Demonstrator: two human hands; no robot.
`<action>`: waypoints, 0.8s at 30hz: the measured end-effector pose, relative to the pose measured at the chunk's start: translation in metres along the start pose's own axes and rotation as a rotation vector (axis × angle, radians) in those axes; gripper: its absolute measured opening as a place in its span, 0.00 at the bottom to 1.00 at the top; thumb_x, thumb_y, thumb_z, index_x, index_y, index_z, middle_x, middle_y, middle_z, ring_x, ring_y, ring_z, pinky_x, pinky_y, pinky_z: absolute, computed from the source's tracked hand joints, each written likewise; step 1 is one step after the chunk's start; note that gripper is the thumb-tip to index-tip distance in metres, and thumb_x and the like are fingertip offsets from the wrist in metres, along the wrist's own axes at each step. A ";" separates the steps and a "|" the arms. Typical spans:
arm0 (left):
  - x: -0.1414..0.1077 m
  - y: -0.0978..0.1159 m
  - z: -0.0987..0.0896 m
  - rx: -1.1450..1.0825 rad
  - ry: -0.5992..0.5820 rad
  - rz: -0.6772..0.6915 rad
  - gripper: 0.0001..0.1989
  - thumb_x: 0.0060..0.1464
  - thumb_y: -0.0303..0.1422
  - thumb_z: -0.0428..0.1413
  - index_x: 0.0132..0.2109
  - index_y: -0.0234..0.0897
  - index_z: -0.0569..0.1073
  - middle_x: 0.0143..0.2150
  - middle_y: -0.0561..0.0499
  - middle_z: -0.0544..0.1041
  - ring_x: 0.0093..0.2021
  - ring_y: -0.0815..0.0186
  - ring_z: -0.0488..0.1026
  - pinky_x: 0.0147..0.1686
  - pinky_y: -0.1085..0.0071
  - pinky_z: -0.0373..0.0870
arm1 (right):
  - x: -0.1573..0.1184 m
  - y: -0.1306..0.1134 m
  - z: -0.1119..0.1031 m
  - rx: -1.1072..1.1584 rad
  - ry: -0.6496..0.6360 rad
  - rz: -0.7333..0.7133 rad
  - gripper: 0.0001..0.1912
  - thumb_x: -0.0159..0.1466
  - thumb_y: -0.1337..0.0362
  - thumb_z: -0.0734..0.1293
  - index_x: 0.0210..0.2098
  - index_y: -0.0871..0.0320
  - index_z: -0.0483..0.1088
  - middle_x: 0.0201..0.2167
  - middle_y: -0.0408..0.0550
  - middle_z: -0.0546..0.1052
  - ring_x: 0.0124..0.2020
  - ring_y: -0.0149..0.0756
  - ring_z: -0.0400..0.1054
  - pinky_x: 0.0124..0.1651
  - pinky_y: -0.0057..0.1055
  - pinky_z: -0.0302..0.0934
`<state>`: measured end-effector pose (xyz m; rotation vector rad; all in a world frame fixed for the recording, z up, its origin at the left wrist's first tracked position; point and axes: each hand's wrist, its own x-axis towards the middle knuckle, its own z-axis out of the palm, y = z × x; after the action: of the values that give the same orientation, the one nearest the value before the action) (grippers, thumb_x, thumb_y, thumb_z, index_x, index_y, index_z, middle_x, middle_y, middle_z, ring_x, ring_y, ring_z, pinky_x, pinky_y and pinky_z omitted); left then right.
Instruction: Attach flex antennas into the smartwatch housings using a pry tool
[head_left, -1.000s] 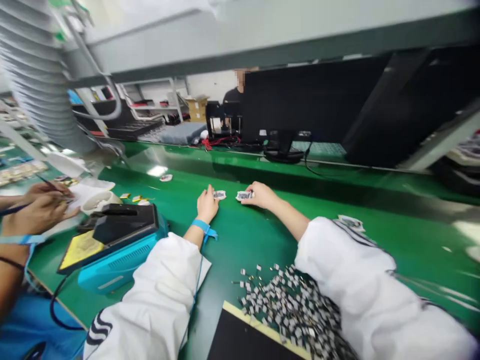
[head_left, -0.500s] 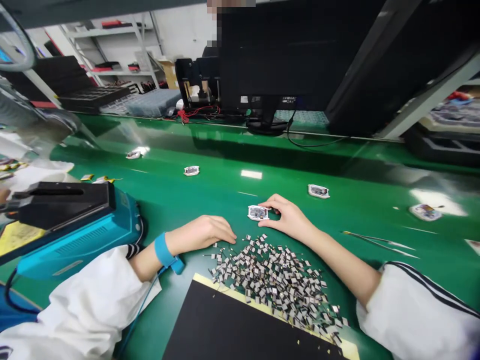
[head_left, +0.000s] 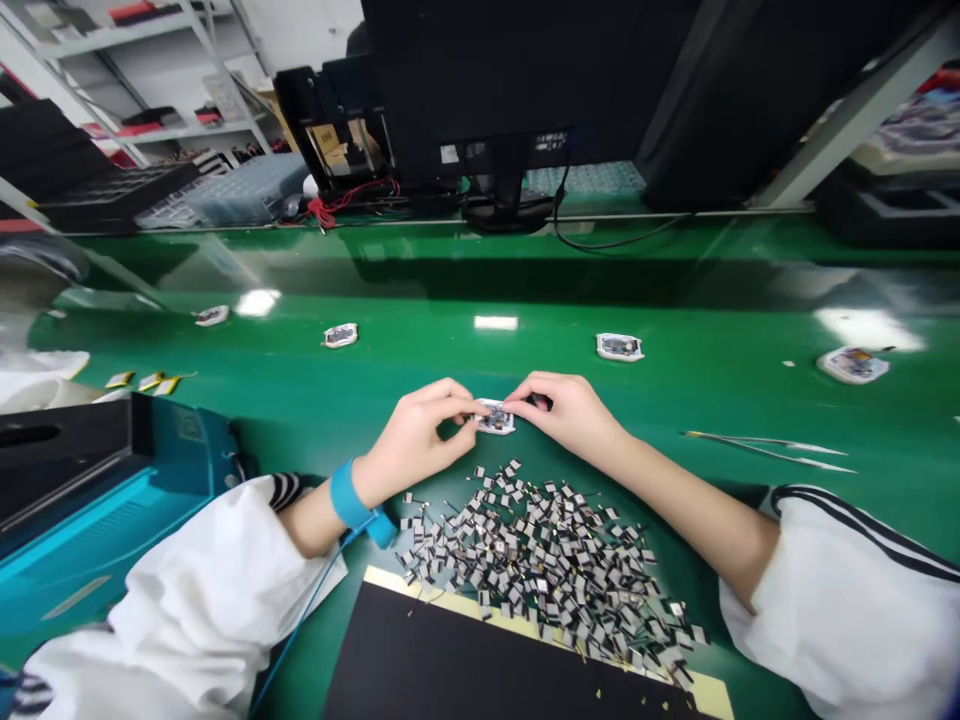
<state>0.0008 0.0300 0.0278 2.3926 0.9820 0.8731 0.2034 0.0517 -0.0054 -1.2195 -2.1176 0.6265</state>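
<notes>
A white-rimmed housing with a circuit board inside (head_left: 496, 417) lies on the green mat between both hands. My left hand (head_left: 435, 425), with a blue wrist strap (head_left: 347, 497), pinches the housing's left end between thumb and fingers. At its upper right edge are the closed thumb and forefinger of my right hand (head_left: 562, 405); a small dark thing shows among those fingers, too small to name. Just below the hands spreads a pile of small grey parts with short leads (head_left: 540, 550), beside a black sheet with a yellow edge (head_left: 450, 660).
More housings lie further back, at left (head_left: 341, 335), right (head_left: 619, 347) and far right (head_left: 853, 365). Tweezers (head_left: 772, 448) rest to the right. A blue and black machine (head_left: 172, 470) stands at left. A monitor (head_left: 517, 90) stands behind the bench (head_left: 420, 360).
My left hand has moved from beside the pile up to the housing and taken hold of its left end. My right hand's fingers have closed in at its upper right edge. The view has shifted.
</notes>
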 end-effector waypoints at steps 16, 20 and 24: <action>0.013 -0.011 0.013 0.108 -0.036 -0.047 0.06 0.47 0.22 0.52 0.34 0.30 0.72 0.30 0.52 0.71 0.29 0.75 0.68 0.32 0.79 0.65 | -0.001 -0.007 0.009 -0.017 -0.009 -0.045 0.22 0.51 0.62 0.69 0.44 0.62 0.64 0.36 0.46 0.71 0.28 0.29 0.63 0.30 0.26 0.60; 0.012 -0.012 0.014 0.217 -0.080 0.042 0.08 0.50 0.24 0.51 0.38 0.30 0.72 0.32 0.50 0.71 0.30 0.73 0.67 0.32 0.77 0.65 | -0.002 -0.005 0.009 -0.016 -0.011 -0.082 0.20 0.52 0.62 0.69 0.43 0.62 0.65 0.37 0.46 0.72 0.29 0.28 0.63 0.31 0.25 0.60; 0.012 -0.013 0.013 0.243 -0.104 0.093 0.08 0.51 0.25 0.52 0.39 0.31 0.72 0.29 0.51 0.72 0.29 0.71 0.67 0.31 0.76 0.65 | -0.003 -0.005 0.008 -0.011 -0.015 -0.112 0.19 0.52 0.63 0.69 0.41 0.63 0.66 0.35 0.46 0.71 0.29 0.28 0.63 0.31 0.25 0.59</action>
<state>0.0098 0.0460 0.0155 2.6775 0.9920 0.6859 0.1959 0.0457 -0.0084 -1.0967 -2.1879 0.5765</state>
